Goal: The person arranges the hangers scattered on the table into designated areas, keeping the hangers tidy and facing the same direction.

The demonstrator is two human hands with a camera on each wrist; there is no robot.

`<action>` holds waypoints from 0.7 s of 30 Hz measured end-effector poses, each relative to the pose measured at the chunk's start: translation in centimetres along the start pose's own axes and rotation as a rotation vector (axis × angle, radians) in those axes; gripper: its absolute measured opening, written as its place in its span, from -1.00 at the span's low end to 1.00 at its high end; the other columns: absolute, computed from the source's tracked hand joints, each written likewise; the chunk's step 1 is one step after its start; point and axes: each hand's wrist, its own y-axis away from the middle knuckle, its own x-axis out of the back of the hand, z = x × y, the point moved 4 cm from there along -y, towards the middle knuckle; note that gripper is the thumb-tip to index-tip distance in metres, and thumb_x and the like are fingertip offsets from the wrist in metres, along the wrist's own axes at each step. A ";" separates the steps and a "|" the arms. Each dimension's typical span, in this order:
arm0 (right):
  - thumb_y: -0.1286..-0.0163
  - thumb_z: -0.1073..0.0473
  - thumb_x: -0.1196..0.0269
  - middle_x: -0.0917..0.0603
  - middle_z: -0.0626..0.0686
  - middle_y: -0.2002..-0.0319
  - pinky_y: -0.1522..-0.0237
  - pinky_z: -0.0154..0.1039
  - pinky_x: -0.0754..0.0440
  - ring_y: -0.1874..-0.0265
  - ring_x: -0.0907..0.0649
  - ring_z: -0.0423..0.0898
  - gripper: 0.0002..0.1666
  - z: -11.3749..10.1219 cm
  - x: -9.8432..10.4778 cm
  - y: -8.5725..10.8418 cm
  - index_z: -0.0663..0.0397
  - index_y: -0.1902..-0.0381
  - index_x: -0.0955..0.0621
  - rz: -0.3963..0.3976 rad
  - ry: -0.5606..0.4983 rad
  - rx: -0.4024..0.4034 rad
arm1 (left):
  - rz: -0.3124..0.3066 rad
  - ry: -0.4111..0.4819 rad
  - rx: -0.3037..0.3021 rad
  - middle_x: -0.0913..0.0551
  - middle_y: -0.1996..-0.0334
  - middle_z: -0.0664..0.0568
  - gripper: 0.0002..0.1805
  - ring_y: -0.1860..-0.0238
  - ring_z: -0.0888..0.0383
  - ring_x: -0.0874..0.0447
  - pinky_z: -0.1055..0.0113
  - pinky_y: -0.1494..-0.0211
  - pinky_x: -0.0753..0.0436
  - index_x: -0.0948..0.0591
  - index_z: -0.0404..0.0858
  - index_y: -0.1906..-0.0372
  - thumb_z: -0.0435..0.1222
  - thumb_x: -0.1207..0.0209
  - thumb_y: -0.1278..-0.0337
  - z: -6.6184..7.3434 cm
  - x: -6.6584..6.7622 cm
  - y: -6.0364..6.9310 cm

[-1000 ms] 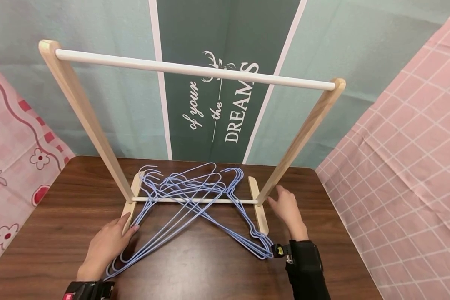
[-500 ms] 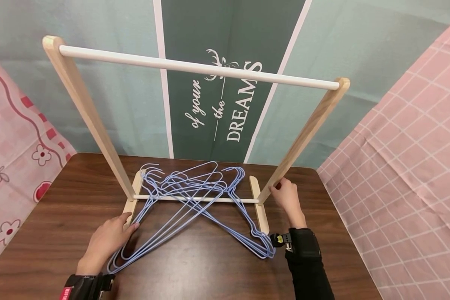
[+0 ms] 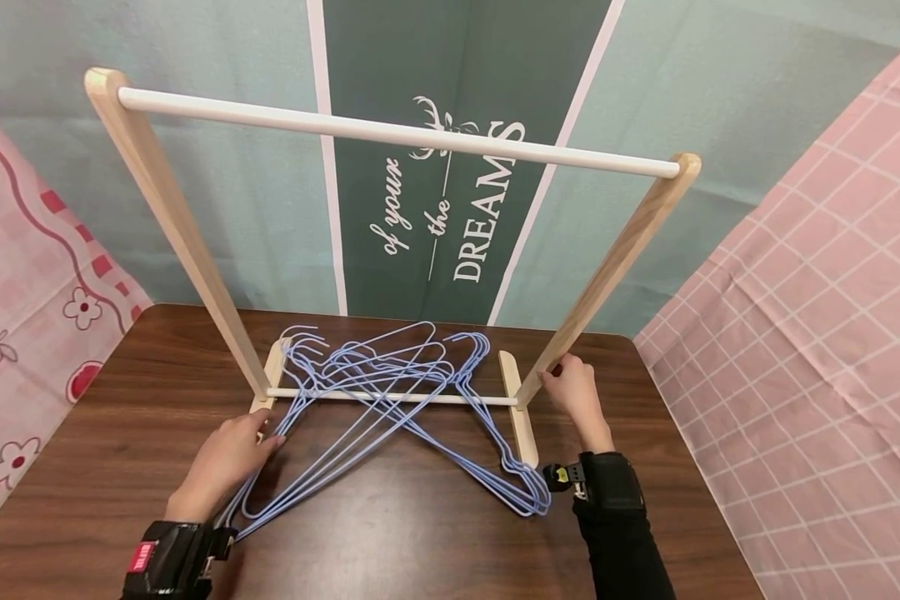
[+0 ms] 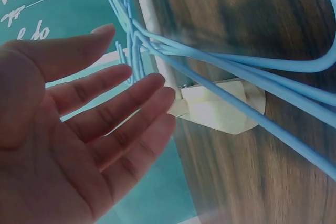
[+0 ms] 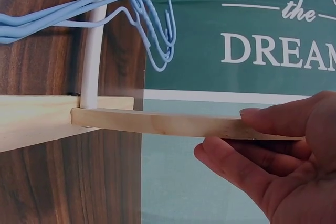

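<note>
A wooden clothes rack with a white top rail [image 3: 397, 133] stands upright on the table. My right hand [image 3: 576, 392] pinches the low part of the rack's right upright [image 3: 607, 279]; in the right wrist view the thumb lies on one side of the wood [image 5: 168, 121] and the fingers on the other. Several blue wire hangers [image 3: 461, 379] lie tangled across the rack's lower bar [image 3: 487, 401]. Beside the rack's left foot, my left hand [image 3: 228, 454] hovers over the hangers' left ends. Its fingers look relaxed and hold nothing in the left wrist view.
The dark wooden table [image 3: 390, 542] ends at a green and teal curtain [image 3: 232, 233] behind the rack. Pink cloths hang on both sides, a patterned one [image 3: 45, 400] at left and a checked one [image 3: 817, 333] at right.
My right hand has moved up to the right upright and taken hold of it. The left hand has come off the left foot's front part and shifted slightly forward and right.
</note>
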 end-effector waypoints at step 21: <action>-0.24 0.30 -0.16 -0.60 0.33 0.40 0.58 -0.21 -0.44 0.56 -0.58 0.03 -0.71 0.1 0.0 -0.2 0.50 0.18 -0.52 -0.035 0.002 -0.009 | -0.048 -0.013 -0.048 -0.55 0.55 0.00 -0.84 0.50 0.05 -0.50 0.10 0.42 -0.47 -0.55 -0.38 0.33 -0.39 -0.20 0.07 -0.1 -0.5 -3.3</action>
